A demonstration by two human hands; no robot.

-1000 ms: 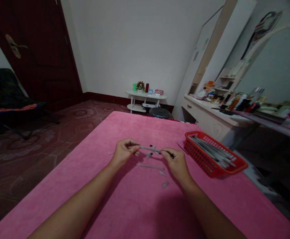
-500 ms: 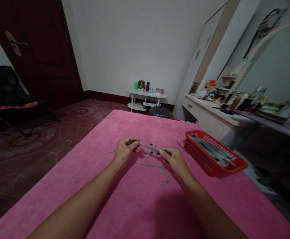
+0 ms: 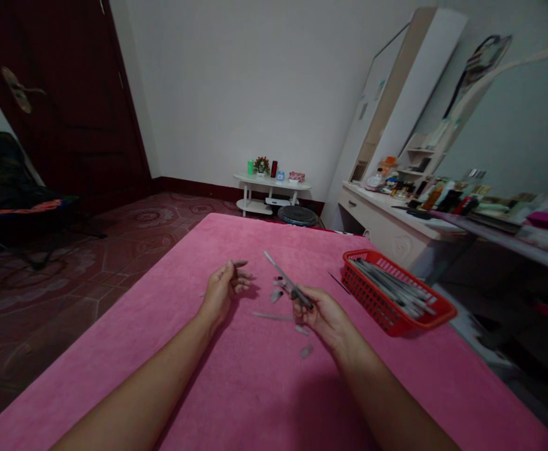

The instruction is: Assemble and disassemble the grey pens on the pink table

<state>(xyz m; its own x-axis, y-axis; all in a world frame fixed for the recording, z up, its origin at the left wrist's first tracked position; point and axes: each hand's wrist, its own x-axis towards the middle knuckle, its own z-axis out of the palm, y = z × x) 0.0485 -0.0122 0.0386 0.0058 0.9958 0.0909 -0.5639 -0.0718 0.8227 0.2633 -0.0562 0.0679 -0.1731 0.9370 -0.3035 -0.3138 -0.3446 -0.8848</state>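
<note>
My right hand (image 3: 321,311) is closed around the lower end of a thin grey pen (image 3: 283,276), which points up and away to the left above the pink table (image 3: 236,388). My left hand (image 3: 222,285) rests a little to the left with its fingers loosely spread and nothing in them. Between and below the hands lie small grey pen parts: a thin tube (image 3: 271,316), a cap (image 3: 306,351) and other short pieces (image 3: 276,293).
A red plastic basket (image 3: 377,305) with several grey pens stands right of my right hand, a thin dark refill (image 3: 336,281) lying before it. Beyond the table are a white dresser (image 3: 386,216), a small white shelf table (image 3: 272,188), a dark door and a chair at left.
My left hand has let go of the pen and opened. My right hand now holds the pen alone and has tilted its free end upward.
</note>
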